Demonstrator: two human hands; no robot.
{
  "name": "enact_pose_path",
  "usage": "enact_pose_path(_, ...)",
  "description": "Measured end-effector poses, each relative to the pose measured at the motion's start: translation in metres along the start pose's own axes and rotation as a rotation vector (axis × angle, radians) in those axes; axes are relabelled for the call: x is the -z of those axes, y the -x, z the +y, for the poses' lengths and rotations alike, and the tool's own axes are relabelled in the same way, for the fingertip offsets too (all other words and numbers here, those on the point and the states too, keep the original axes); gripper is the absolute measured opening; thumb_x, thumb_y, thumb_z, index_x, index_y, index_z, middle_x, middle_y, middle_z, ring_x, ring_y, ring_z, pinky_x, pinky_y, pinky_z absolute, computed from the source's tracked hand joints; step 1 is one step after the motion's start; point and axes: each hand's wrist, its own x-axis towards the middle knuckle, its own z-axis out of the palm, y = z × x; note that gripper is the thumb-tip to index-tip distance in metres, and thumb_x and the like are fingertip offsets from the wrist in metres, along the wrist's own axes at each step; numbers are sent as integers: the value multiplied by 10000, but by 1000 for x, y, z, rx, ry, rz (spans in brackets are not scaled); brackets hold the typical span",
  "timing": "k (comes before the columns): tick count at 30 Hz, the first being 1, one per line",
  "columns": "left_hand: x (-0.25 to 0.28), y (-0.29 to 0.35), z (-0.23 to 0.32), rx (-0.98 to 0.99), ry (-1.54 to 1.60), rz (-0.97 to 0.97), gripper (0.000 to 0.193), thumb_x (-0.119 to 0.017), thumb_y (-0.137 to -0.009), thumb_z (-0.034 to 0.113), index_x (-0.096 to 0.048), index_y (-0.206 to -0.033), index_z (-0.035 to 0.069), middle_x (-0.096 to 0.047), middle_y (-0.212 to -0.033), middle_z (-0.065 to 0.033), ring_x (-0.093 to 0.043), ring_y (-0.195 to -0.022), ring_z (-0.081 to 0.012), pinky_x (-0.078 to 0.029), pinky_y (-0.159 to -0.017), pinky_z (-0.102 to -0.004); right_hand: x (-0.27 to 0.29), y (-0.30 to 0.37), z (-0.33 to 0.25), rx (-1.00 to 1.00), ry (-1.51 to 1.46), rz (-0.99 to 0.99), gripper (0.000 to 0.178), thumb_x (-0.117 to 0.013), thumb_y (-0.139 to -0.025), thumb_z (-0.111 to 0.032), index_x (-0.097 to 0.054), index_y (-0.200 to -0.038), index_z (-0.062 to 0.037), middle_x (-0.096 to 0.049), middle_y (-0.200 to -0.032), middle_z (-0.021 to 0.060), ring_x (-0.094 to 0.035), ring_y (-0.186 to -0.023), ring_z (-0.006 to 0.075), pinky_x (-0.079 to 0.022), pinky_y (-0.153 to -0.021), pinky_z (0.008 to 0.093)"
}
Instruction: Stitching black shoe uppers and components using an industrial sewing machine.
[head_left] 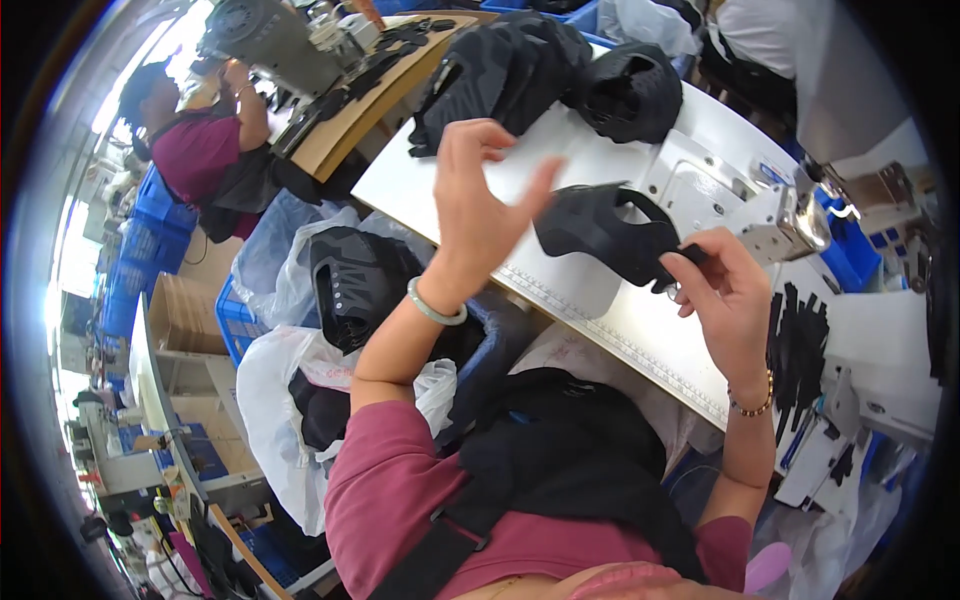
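A black shoe upper (pixel 590 225) with an oval opening is held above the white worktable (pixel 560 150). The thumb and fingers of my right hand (pixel 727 295) pinch its right end. Raised in the air to the left is my left hand (pixel 475 205), fingers and thumb apart, holding nothing; its thumb tip appears close to the upper's left end, and I cannot tell whether they touch. Beyond my hands, several dark uppers lie stacked in a pile (pixel 500 80), with another rounded black upper (pixel 635 95) beside it.
A sewing machine (pixel 780 225) stands right of the upper. Black strips (pixel 800 345) hang near my right wrist. A ruler strip (pixel 590 325) runs along the table's near edge. Bagged uppers (pixel 365 280) fill a blue crate at left. A co-worker (pixel 205 150) sits at another machine.
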Motion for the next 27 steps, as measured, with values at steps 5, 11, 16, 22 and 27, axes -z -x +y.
enact_pose_path(5,-7,42,-70,1334,1290,-821,655,-372,-919,533,-522,-1133,-68,-599,-1061,-249,-617,-976,-312,-520,-825,-346,-53,5,12,519,106,-217,161,-695,-751,-78,-569,-838,-26,-542,-764,45,-565,-612,120,-442,-509,226)
enact_pose_path(11,-15,47,-65,993,465,-922,625,-481,-890,509,-542,-1083,-82,-601,-932,-148,-622,-796,-186,-521,-727,-270,-122,-2,41,969,557,-314,140,-644,-748,-138,-569,-817,-41,-526,-758,36,-558,-656,147,-424,-552,247)
enact_pose_path(16,17,51,-82,1182,467,-1008,658,-486,-871,548,-568,-1054,-79,-594,-877,-110,-589,-775,-147,-501,-691,-248,-143,-7,26,1041,453,-134,221,-715,-725,-174,-590,-855,-47,-570,-823,35,-543,-692,170,-401,-574,263)
enact_pose_path(22,34,17,-85,1400,1013,-865,336,-617,-855,236,-589,-1073,-18,-635,-997,-71,-613,-808,-108,-496,-751,-230,-155,-12,7,1030,302,-184,195,-611,-767,-135,-579,-896,9,-571,-868,92,-544,-678,178,-441,-616,268)
enact_pose_path(27,72,-36,-182,813,1224,-512,270,-552,-846,35,-558,-1109,-27,-613,-1080,-98,-592,-954,-147,-448,-867,-267,-222,-63,24,1086,794,-173,279,-540,-762,-118,-574,-984,46,-616,-886,130,-597,-706,190,-476,-680,261)
